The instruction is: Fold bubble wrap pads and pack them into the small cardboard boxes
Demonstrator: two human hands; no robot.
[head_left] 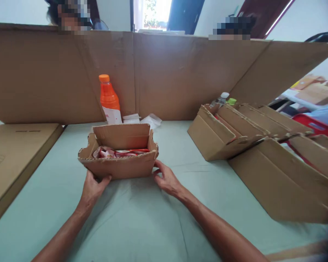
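Observation:
An open-topped cardboard box (125, 169) is in front of me, with red and white plastic packets (112, 153) inside; what they contain I cannot make out. My left hand (92, 187) grips the box at its lower left corner, thumb on the front face and fingers hidden beneath or behind it. At the lower right corner, my right hand (165, 178) holds the box between thumb and fingers. The box looks slightly tilted, its near left edge a little off the table.
Behind the box stand an orange bottle (109, 100) and clear plastic packets (151, 120). More cardboard boxes (276, 178) fill the right side, bottles poking up behind. A flat carton (22, 156) lies left. A tall cardboard partition (175, 76) crosses the back; two people's heads show above it.

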